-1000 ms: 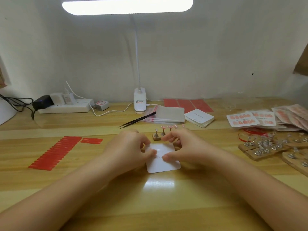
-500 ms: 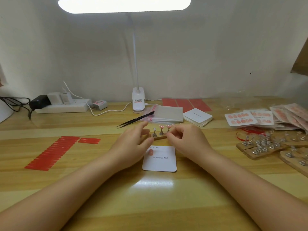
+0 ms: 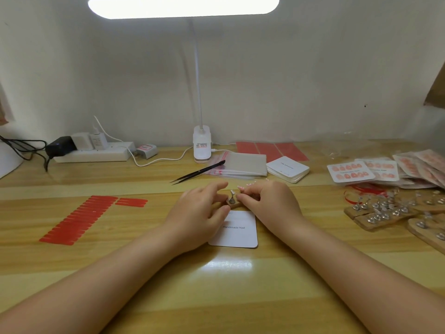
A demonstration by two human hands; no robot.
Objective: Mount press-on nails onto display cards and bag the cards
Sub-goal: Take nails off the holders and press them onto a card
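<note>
A white display card (image 3: 237, 231) printed "Handmade Nail" lies flat in front of me; my left hand covers its left edge. Just behind it stands a small wooden nail holder (image 3: 232, 203) with metal stands. My left hand (image 3: 202, 213) reaches to the holder's left end, thumb and fingertips touching the wood. My right hand (image 3: 267, 200) curls over the holder's right part, fingertips pinching at a pink press-on nail (image 3: 240, 188) on a stand. The rest of the holder is hidden under the right hand.
Black tweezers (image 3: 197, 173), a stack of clear bags (image 3: 243, 163) and a pile of blank cards (image 3: 287, 169) lie behind the hands. Red adhesive strips (image 3: 79, 219) lie at left. Bagged finished cards (image 3: 351, 173) and empty wooden holders (image 3: 380, 213) crowd the right. Lamp base (image 3: 202, 147) stands at the back.
Both hands left the card and moved back to the wooden holder. The card, covered a second ago, now lies mostly uncovered.
</note>
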